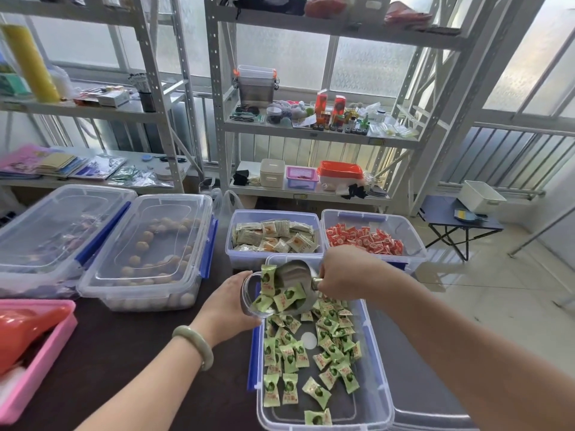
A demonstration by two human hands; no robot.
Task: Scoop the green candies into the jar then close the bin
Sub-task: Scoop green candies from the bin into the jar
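Note:
An open clear bin (378, 384) with blue latches holds several green wrapped candies (334, 346). My left hand (227, 303) grips a clear jar (249, 295), tilted with its mouth toward the right, above the bin's far left corner. My right hand (345, 275) holds the handle of a metal scoop (294, 276), tipped down into the jar's mouth. Green candies (284, 295) slide from the scoop into the jar. The bin's lid (429, 396) lies to the right of the bin, under my right forearm.
Beyond the green bin stand an open bin of beige candy packets (275, 236) and one of red candies (364, 239). Two lidded bins (149, 244) sit at the left on the dark table. A pink tray (37, 353) lies at the near left. Shelving stands behind.

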